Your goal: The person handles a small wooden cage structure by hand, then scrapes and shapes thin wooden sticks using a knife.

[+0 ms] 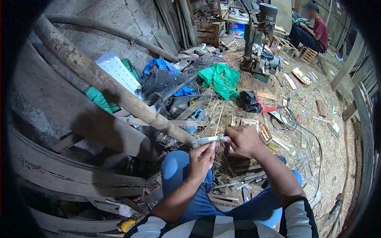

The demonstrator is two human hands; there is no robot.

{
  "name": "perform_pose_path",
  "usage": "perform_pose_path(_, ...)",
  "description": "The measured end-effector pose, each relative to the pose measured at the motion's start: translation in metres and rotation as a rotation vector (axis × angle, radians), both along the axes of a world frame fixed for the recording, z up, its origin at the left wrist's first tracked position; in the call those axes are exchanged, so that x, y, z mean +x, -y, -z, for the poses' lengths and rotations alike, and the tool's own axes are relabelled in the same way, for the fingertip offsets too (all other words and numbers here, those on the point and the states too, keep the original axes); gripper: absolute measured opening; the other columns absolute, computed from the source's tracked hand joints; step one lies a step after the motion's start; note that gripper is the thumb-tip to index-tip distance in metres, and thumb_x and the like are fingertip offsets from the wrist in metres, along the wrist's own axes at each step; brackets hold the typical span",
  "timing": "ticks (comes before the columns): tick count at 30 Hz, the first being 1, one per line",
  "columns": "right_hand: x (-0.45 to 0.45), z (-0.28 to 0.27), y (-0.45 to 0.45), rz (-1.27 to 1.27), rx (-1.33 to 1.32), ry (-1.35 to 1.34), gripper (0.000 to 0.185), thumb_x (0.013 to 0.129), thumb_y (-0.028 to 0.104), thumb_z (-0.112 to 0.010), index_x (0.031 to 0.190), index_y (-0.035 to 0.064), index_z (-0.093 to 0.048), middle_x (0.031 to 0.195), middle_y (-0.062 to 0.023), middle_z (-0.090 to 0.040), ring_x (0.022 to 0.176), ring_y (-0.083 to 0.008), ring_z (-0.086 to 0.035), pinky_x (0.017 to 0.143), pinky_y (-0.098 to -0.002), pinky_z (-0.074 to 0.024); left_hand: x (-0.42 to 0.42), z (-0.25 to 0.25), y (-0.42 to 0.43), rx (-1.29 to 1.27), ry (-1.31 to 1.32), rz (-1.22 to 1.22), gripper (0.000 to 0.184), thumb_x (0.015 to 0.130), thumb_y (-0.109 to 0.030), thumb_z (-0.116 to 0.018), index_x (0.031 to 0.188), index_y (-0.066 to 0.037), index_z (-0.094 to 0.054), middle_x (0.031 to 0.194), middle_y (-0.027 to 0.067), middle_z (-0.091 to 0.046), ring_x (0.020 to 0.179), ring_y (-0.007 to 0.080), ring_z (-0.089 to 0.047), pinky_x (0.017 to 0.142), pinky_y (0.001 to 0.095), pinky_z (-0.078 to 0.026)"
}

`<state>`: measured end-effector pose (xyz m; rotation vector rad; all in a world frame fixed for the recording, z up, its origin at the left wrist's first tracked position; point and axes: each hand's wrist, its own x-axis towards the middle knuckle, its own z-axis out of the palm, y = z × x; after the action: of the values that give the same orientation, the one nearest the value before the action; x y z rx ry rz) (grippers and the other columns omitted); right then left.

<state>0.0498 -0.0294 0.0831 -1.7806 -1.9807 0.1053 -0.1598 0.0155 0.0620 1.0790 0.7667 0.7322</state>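
In front of my knees both hands are close together. My right hand is closed around the end of a knife, whose pale, flat blade points left. Just below the blade, my left hand has its thumb and fingers pinched together on a thin wooden stick. That stick slants up behind the blade, and its lower end is hidden by the fingers. A small wooden crate-like frame is partly covered by my right hand.
A thick pole slants down from the left above wooden planks. Wood strips lie between my legs. Ahead are a green plastic bag, a red power tool, a black cable and a machine. Another person sits back right.
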Motion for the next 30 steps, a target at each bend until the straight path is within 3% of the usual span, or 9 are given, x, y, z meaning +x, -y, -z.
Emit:
perform_pose_path(3,0.028,0.008,-0.003,0.121,0.059,-0.031,0.022,0.096,0.035,-0.06,0.093,0.0129,-0.058,0.079,-0.0127,-0.067,0.071,-0.0383,-0.066,0.059,-0.0509,-0.0474,-0.003,0.001,0.004,-0.051,0.005,-0.003,0.028,0.103,-0.021,-0.064,0.113,0.004,-0.072,0.061,-0.0041,-0.051,0.046,0.0022,-0.04,0.041,0.0206,-0.029)
perform_pose_path(5,0.046,-0.004,-0.006,0.327,-0.07,0.042,0.022,0.097,0.035,-0.059,0.095,0.0132,-0.058,0.079,-0.0136,-0.067,0.073,-0.0395,-0.066,0.06,-0.0514,-0.048,-0.004,0.001,0.008,-0.063,-0.012,0.009,0.028,0.103,-0.021,-0.064,0.113,0.004,-0.072,0.061,-0.0042,-0.05,0.046,0.0022,-0.039,0.041,0.0206,-0.029)
perform_pose_path(13,0.009,0.001,0.003,0.057,-0.062,-0.042,0.024,0.1,0.035,-0.055,0.097,0.0112,-0.058,0.077,-0.0152,-0.066,0.075,-0.0407,-0.066,0.063,-0.0516,-0.0494,0.003,-0.002,0.009,-0.022,-0.052,0.01,0.029,0.103,-0.021,-0.063,0.112,0.006,-0.072,0.061,-0.0048,-0.05,0.046,0.0025,-0.039,0.041,0.0206,-0.029)
perform_pose_path(18,0.054,0.008,-0.011,0.261,-0.073,-0.003,0.036,0.103,0.045,-0.049,0.096,0.0114,-0.057,0.076,-0.0166,-0.066,0.073,-0.0428,-0.066,0.063,-0.0561,-0.0497,-0.003,0.001,0.006,-0.07,-0.048,0.056,0.031,0.105,-0.022,-0.06,0.113,0.006,-0.07,0.062,-0.0051,-0.048,0.045,0.0022,-0.038,0.041,0.0207,-0.03)
perform_pose_path(22,0.038,-0.001,-0.005,0.248,0.014,-0.03,0.036,0.103,0.045,-0.049,0.096,0.0107,-0.057,0.077,-0.0161,-0.066,0.073,-0.0423,-0.066,0.062,-0.0558,-0.0499,-0.001,0.001,0.007,-0.123,-0.016,0.068,0.032,0.106,-0.024,-0.058,0.113,0.005,-0.07,0.062,-0.0054,-0.048,0.045,0.002,-0.038,0.04,0.0208,-0.029)
perform_pose_path(27,-0.001,-0.005,0.01,-0.026,-0.082,-0.047,0.028,0.099,0.038,-0.055,0.096,0.0109,-0.058,0.082,-0.0146,-0.066,0.074,-0.0398,-0.066,0.061,-0.0529,-0.0486,0.004,0.004,0.011,-0.031,-0.08,0.093,0.033,0.107,-0.026,-0.057,0.115,0.003,-0.07,0.062,-0.0057,-0.047,0.045,0.0018,-0.037,0.04,0.0209,-0.028)
perform_pose_path(30,0.005,-0.005,0.009,-0.001,-0.102,-0.022,0.026,0.099,0.037,-0.054,0.096,0.0112,-0.058,0.082,-0.0141,-0.067,0.074,-0.0398,-0.066,0.062,-0.0533,-0.049,0.0,0.01,0.009,-0.007,-0.086,0.079,0.032,0.107,-0.026,-0.057,0.113,0.003,-0.07,0.062,-0.0059,-0.045,0.044,0.0017,-0.036,0.04,0.0208,-0.028)
